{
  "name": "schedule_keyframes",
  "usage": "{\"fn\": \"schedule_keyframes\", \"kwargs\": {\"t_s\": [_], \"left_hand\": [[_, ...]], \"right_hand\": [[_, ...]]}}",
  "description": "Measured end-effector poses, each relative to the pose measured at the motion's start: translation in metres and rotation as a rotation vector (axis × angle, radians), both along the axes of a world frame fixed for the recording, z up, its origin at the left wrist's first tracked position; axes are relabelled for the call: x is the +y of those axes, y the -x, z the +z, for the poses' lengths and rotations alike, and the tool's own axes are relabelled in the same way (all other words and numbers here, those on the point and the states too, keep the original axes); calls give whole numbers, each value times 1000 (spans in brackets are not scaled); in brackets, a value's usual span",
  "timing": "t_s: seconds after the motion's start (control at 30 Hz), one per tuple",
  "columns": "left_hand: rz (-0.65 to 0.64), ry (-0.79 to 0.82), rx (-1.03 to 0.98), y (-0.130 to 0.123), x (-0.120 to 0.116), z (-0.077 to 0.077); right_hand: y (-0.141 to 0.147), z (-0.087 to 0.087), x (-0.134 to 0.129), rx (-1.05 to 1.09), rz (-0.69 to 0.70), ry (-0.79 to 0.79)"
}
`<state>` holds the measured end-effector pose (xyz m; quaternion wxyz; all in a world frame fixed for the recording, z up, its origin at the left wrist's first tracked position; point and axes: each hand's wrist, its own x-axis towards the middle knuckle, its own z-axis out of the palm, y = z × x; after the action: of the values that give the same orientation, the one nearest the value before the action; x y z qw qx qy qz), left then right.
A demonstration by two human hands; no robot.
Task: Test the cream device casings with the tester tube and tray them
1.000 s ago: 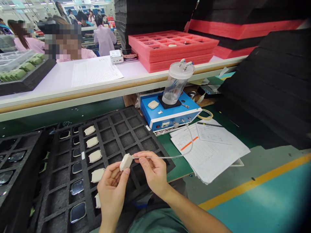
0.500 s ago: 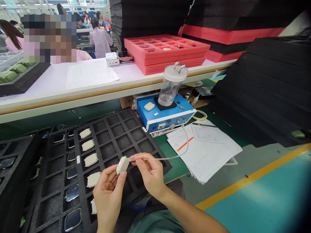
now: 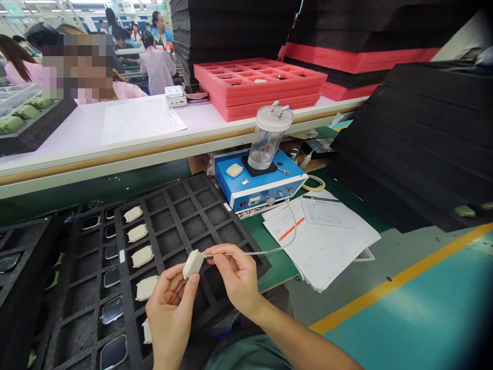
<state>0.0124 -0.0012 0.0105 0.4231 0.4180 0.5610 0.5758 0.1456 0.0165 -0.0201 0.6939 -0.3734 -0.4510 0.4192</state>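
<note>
My left hand (image 3: 172, 303) pinches a cream watch case (image 3: 193, 264) between thumb and fingers, tilted on edge. From the right, my right hand (image 3: 235, 275) grips the end of a thin clear tube (image 3: 265, 252), its tip at the case's side; whether it touches or enters is too small to tell. The tube curves back to the front of a blue machine (image 3: 265, 191). Under my hands lies a black foam tray (image 3: 185, 216), with several cream cases (image 3: 142, 256) in one column. Another black tray to its left holds watch-like pieces with dark screens (image 3: 112, 309).
A clear cylinder (image 3: 267, 141) and a cream case (image 3: 234, 170) sit on the blue machine. Papers (image 3: 327, 241) lie to its right. Behind, a white shelf (image 3: 134, 149) bears red foam trays (image 3: 262, 92). Black foam stacks (image 3: 416, 144) rise at right. People sit beyond the shelf.
My hands keep the same hold, the tube tip still at the case. The view has shifted slightly, and a person in the background has turned or moved.
</note>
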Motion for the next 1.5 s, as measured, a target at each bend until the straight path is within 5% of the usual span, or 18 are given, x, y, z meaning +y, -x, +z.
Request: {"fn": "schedule_keyframes", "kwargs": {"t_s": [1.3, 1.5], "left_hand": [[-17, 24, 27, -1, -2, -3], [39, -36, 355, 2, -18, 6]], "right_hand": [[-1, 2, 0, -44, -16, 29], [-1, 1, -6, 59, -49, 83]]}}
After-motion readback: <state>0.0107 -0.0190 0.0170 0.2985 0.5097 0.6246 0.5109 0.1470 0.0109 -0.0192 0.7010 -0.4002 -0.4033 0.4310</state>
